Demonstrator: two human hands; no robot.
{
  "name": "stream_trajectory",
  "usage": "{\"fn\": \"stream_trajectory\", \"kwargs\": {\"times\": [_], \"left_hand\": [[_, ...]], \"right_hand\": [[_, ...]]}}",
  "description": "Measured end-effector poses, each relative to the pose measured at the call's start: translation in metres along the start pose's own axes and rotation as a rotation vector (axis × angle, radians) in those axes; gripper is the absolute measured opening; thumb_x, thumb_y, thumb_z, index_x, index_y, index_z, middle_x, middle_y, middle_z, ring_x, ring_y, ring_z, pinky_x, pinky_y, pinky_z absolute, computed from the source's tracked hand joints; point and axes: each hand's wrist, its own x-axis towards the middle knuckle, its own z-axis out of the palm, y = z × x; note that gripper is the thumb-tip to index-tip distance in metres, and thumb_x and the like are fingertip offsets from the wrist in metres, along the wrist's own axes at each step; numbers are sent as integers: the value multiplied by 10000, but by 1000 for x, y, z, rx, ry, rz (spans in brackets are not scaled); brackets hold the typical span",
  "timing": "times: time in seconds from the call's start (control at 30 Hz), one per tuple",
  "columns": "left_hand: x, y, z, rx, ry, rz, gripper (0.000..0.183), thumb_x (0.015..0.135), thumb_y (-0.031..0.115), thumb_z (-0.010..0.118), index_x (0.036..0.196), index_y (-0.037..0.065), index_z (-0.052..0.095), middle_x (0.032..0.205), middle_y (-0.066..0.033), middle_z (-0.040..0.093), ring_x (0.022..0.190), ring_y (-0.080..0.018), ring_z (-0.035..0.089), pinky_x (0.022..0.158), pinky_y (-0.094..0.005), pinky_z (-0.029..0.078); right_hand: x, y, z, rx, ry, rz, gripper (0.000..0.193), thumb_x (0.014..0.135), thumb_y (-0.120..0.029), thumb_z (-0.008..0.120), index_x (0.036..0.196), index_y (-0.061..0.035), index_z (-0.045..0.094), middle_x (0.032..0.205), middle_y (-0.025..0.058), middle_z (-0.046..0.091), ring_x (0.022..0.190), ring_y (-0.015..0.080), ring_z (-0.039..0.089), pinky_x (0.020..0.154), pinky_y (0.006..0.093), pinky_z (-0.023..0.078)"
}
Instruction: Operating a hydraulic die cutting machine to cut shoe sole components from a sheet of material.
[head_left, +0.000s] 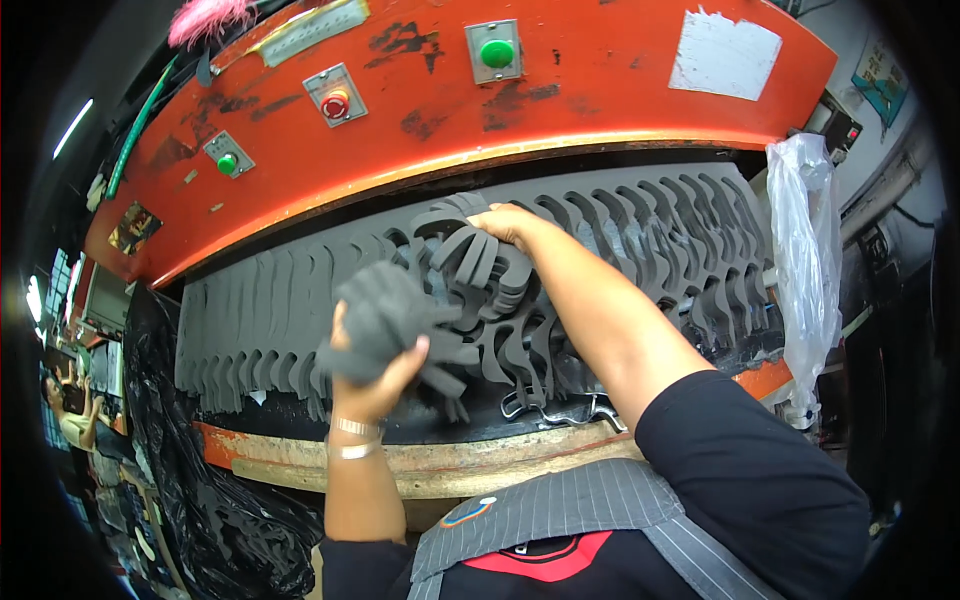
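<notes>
A thick bundle of dark grey curved foam pieces [385,310] is gripped in my left hand [372,385], its fingers wrapped round it; the bundle is blurred by motion. Farther off and to the right, my right hand [508,222] closes on a second clump of grey foam strips [475,255], with its fingertips partly hidden behind the strips. Both hands are over a large die-cut foam sheet [260,290] with rows of wavy cuts. On its right side, slots gape between the strips. Several loose strips [515,350] hang at the near edge, between my hands.
Behind the sheet rises an orange machine front [600,80] with green buttons [497,54] and a red button [335,104]. Bent metal pieces [565,410] lie by the worn wooden front edge [440,462]. Black plastic [200,480] is at left, clear plastic [805,260] at right.
</notes>
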Motion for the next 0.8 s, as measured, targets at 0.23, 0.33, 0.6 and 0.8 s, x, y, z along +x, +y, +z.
{"fn": "stream_trajectory", "kwargs": {"times": [0.23,0.33,0.6,0.8], "left_hand": [[105,-59,74,11,-204,-530,357,635,122,732,952,-14,644,903,-52,655,818,-177,605,753,-317,494],[138,-50,105,347,-327,-633,369,595,301,736,729,-40,697,714,-93,658,662,-183,583,644,-322,472],[193,-35,176,675,-656,-622,310,638,217,742,838,-19,723,843,-94,702,794,-179,628,787,-311,480],[219,-66,181,652,-757,-709,235,683,182,658,846,35,742,856,-62,710,836,-184,635,831,-291,470]], "right_hand": [[-71,68,-58,780,-290,-535,339,806,-211,662,1094,-61,563,888,31,612,755,150,613,657,319,521],[-112,96,-112,833,-139,-632,328,806,-238,659,1065,-59,564,868,31,606,790,144,602,712,305,513],[-274,125,-450,874,527,-1408,240,909,-330,493,939,-99,550,765,24,543,695,151,541,652,304,474],[-299,163,-549,966,483,-1677,361,962,-401,386,714,-157,479,611,-7,447,553,168,447,528,332,392]]}}
